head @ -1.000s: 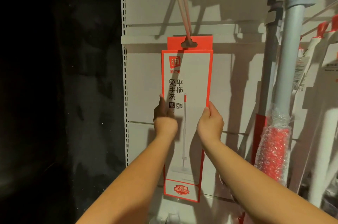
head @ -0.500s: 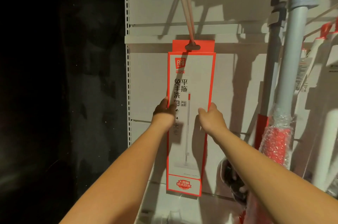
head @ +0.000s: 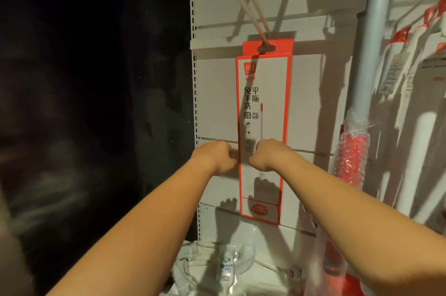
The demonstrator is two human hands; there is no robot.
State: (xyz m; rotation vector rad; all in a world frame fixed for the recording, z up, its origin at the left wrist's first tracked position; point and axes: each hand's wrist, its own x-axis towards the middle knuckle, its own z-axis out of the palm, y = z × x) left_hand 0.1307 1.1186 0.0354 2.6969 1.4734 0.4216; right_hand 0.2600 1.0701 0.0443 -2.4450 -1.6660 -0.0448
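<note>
A tall white box with a red border hangs by its red tab from a pinkish wall hook on the white shelf panel. It shows a flat mop and Chinese text. My left hand is level with the box's lower half, just left of its left edge, fingers curled and blurred. My right hand is in front of the box face with the fingers curled under, knuckles pointing left. The backs of both hands hide the fingers, so contact with the box cannot be told.
A grey pole with a red, bubble-wrapped part hangs right of the box. More white and red mop handles hang at the far right. Packaged white goods lie on the shelf below. The left side is dark.
Both hands have dropped from the box's side edges and drawn closer together, fingers curling in. The box now hangs lower in the view, showing the goods below it.
</note>
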